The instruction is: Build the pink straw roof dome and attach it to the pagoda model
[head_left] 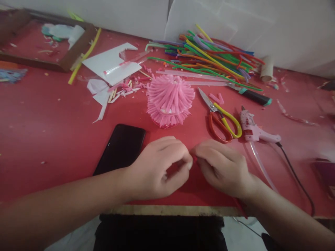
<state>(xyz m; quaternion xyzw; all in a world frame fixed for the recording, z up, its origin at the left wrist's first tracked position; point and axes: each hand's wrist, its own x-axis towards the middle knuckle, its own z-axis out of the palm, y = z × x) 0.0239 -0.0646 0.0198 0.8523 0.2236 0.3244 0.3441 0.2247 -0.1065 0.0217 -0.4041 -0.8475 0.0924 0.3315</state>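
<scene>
My left hand (161, 167) and my right hand (222, 167) meet near the front edge of the red table (39, 115). Both have their fingers pinched together on a small red piece (194, 159) between them; I cannot make out what it is. Just beyond the hands stands a pink ball of short straw pieces (169, 99). A black phone (120, 148) lies flat beside my left hand.
Red-and-yellow scissors (221, 118) and a pink glue gun (255, 130) with its cord lie to the right. A heap of coloured straws (211, 55), a craft knife (252, 96), white paper scraps (112, 64), pink offcuts and a brown tray (68, 57) lie behind.
</scene>
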